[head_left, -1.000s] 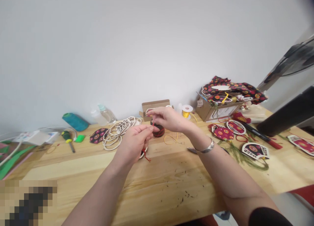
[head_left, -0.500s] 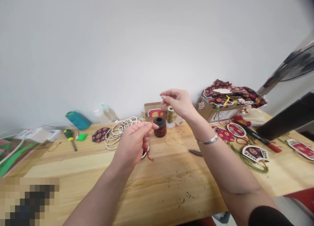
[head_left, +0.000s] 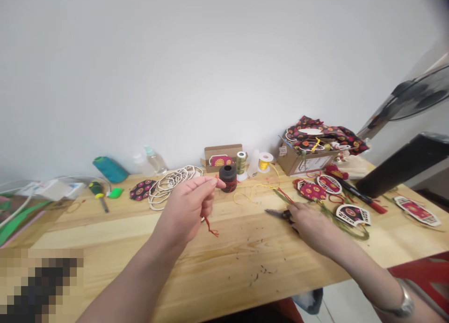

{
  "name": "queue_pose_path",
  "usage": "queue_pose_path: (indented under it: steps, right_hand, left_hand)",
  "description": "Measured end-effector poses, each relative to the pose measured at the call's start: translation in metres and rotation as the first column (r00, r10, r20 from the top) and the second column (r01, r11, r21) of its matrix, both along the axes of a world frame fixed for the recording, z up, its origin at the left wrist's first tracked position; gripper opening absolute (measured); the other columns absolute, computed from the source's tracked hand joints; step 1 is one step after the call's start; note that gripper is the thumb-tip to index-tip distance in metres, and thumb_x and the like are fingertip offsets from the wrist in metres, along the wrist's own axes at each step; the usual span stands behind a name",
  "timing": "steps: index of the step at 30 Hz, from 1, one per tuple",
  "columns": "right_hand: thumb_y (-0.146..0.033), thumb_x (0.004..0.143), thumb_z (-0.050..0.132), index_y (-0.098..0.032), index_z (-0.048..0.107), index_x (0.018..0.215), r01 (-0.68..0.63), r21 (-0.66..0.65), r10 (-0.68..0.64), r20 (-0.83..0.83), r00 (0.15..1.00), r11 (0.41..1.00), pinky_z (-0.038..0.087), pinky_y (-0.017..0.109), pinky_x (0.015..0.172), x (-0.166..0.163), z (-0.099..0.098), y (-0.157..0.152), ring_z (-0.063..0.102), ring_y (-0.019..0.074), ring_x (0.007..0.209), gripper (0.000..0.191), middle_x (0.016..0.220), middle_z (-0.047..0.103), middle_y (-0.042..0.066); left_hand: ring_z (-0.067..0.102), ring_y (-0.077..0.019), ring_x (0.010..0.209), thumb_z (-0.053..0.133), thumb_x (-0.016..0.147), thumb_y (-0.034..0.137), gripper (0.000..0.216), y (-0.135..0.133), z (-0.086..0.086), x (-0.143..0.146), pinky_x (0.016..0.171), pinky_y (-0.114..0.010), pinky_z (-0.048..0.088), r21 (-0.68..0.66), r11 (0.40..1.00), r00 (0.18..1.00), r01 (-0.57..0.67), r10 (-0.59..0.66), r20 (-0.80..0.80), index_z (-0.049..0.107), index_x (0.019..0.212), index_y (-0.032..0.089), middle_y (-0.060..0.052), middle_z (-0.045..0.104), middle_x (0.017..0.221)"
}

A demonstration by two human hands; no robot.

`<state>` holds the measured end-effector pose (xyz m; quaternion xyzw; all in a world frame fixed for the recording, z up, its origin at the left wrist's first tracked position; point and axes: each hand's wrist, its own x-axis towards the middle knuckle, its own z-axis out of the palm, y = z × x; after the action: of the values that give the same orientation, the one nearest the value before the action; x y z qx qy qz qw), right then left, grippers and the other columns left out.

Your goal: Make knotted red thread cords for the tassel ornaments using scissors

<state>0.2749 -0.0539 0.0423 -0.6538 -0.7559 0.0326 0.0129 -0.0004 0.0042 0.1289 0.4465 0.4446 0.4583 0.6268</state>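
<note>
My left hand is closed in a pinch on a red cord, whose knotted, frayed end dangles below the fingers. Part of a flat piece behind this hand is hidden. At the right, my right hand is down at the table with its fingers curled at the dark handle of a pair of scissors. The blades lie on the wood, pointing left. Just past my left fingertips stands a black spool wound with red thread.
Behind are a green thread spool, a yellow spool and a cardboard box heaped with patterned fabric. Wooden frames, a screwdriver and a teal cone lie left; decorated pendants and a marker right.
My right hand has come down from the air above the spools to the scissors on the table. My left hand keeps its pinch on the red cord. The view has shifted slightly.
</note>
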Motion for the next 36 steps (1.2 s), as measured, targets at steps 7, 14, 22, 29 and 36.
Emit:
queue_pose_path:
  steps: [7, 14, 22, 29, 36]
  right_hand:
    - [0.002, 0.081, 0.043, -0.005, 0.063, 0.107, 0.106, -0.047, -0.104, 0.056, 0.993, 0.993, 0.051, 0.040, 0.088, 0.006, -0.015, -0.009, 0.065, 0.0306, 0.101, 0.034, 0.106, 0.067, 0.022]
    - [-0.006, 0.082, 0.042, -0.014, 0.057, 0.106, 0.130, 0.175, -0.110, -0.120, 0.987, 0.976, 0.052, 0.035, 0.076, 0.019, -0.016, -0.024, 0.067, 0.0260, 0.090, 0.029, 0.100, 0.065, 0.016]
    - [-0.039, 0.076, 0.063, -0.021, 0.057, 0.089, -0.067, -0.056, 0.004, -0.741, 0.672, 0.996, 0.049, 0.029, 0.063, -0.021, 0.032, -0.029, 0.056, 0.0177, 0.068, 0.023, 0.076, 0.060, 0.003]
    - [-0.073, 0.087, 0.037, -0.015, 0.064, 0.093, -0.429, -0.186, 0.060, -0.865, 0.498, 0.884, 0.041, 0.025, 0.056, -0.053, 0.046, -0.021, 0.046, 0.0142, 0.064, 0.064, 0.072, 0.055, 0.004]
    - [-0.069, 0.088, 0.044, -0.015, 0.065, 0.083, -0.446, -0.165, 0.089, -0.864, 0.495, 0.880, 0.038, 0.023, 0.053, -0.070, 0.055, -0.004, 0.044, 0.0122, 0.061, 0.058, 0.066, 0.050, 0.001]
  left_hand:
    - [0.025, -0.0029, 0.044, 0.079, 0.065, 0.034, 0.026, -0.016, 0.000, -0.008, 0.040, -0.016, 0.017, -0.016, 0.999, 0.999, -0.046, 0.046, 0.014, 0.069, 0.071, 0.011, 0.008, 0.035, 0.049]
    - [0.025, -0.0028, 0.044, 0.080, 0.064, 0.037, 0.030, -0.025, -0.015, -0.009, 0.041, -0.017, 0.017, -0.073, 0.995, 0.998, -0.063, 0.061, -0.025, 0.070, 0.073, 0.010, 0.008, 0.036, 0.050]
    - [0.025, -0.0032, 0.045, 0.077, 0.066, 0.040, 0.031, -0.032, -0.029, -0.004, 0.042, -0.018, 0.017, -0.091, 0.995, 0.998, -0.045, 0.040, -0.057, 0.070, 0.075, 0.011, 0.007, 0.037, 0.054]
    - [0.026, -0.0039, 0.046, 0.072, 0.074, 0.040, 0.028, -0.035, -0.034, -0.006, 0.044, -0.020, 0.018, -0.037, 0.999, 0.997, -0.025, 0.022, -0.074, 0.069, 0.077, 0.012, 0.007, 0.036, 0.055]
    - [0.023, -0.0051, 0.045, 0.070, 0.073, 0.042, 0.030, -0.033, -0.030, -0.005, 0.044, -0.021, 0.016, -0.020, 1.000, 0.993, 0.007, -0.010, -0.122, 0.068, 0.074, 0.012, 0.008, 0.031, 0.051]
